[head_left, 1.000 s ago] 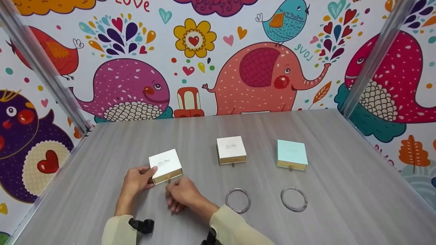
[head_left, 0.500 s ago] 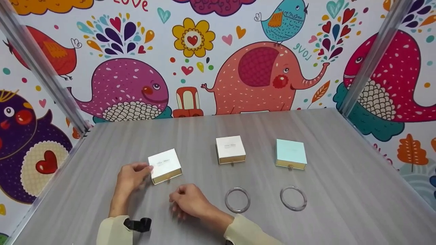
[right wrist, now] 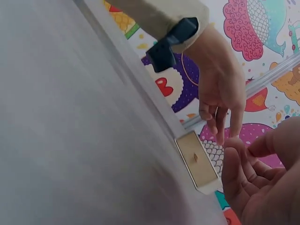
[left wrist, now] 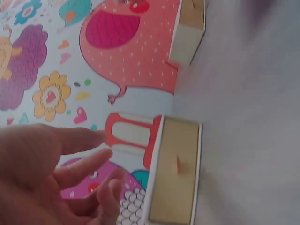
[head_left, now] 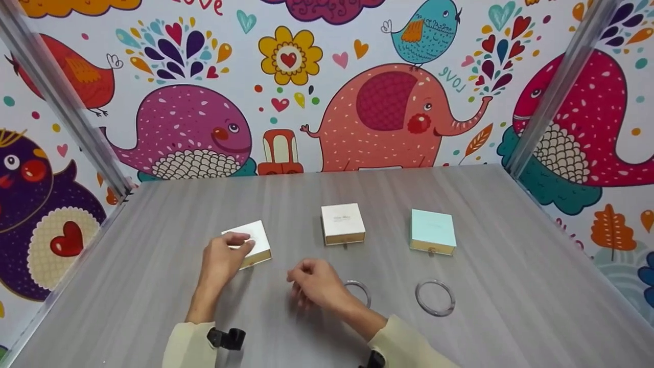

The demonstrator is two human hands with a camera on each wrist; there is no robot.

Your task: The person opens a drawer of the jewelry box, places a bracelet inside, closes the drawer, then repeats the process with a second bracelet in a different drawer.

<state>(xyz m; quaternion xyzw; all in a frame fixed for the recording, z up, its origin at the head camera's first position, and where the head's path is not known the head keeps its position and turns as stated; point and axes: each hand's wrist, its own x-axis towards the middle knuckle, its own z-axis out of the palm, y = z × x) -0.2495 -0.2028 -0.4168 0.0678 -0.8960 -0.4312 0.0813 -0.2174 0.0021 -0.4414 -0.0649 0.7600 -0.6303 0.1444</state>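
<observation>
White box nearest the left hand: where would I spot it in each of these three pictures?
Head: the white box sits left of centre, partly covered by the left hand.
Left wrist: lower middle, its gold drawer front facing the camera.
Right wrist: right of centre, below the middle, with its pull tab showing.
Shared landmark: the purple whale on the wall, at least partly visible in every view.

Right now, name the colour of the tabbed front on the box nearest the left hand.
The tabbed front is gold, clearest in the left wrist view.
</observation>
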